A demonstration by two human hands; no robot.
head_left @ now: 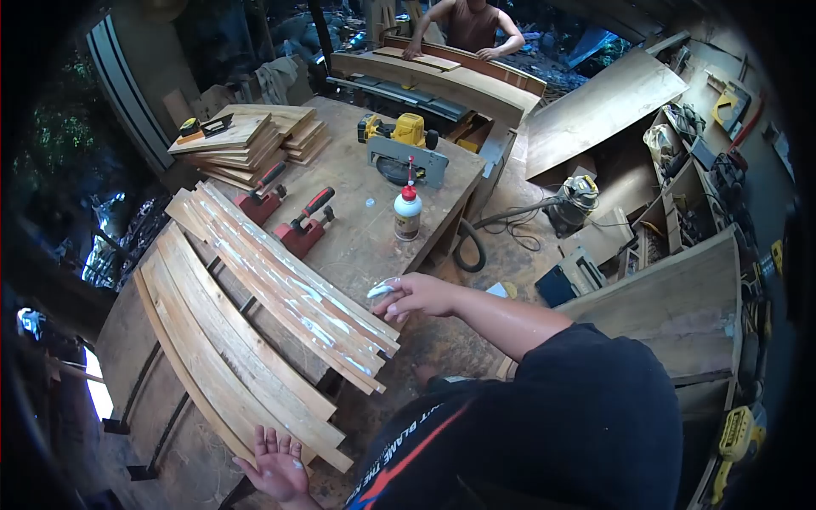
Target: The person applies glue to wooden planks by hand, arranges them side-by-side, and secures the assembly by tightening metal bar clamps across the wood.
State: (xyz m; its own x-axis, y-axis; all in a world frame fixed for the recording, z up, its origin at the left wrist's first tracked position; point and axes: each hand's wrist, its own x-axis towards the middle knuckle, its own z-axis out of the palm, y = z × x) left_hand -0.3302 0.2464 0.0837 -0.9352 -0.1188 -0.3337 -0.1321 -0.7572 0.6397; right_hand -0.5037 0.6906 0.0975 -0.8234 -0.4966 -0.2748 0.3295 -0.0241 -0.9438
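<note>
As the person's left hand (pixel 279 469) turns its palm upward, grip spread wide and thumb out to the side, pale curved wooden strips (pixel 217 327) lie just beyond the fingers across dark bars (pixel 246 304). The right hand (pixel 416 296) hangs back-up at the end of an outstretched forearm, white smears on its fingertips, its grip loosely parted and half curled. Near it, streaked with white, glued strips (pixel 285 280) run along the table's (pixel 348 174) near side. Red clamps (pixel 302 234) stand just past them; a white bottle (pixel 408 214) and, farther back, a yellow circular saw (pixel 404 149) sit by the right edge. Boards (pixel 242 144) are stacked toward the far left corner. Beyond, another person (pixel 470 25) rests both hands on a wooden workpiece.
</note>
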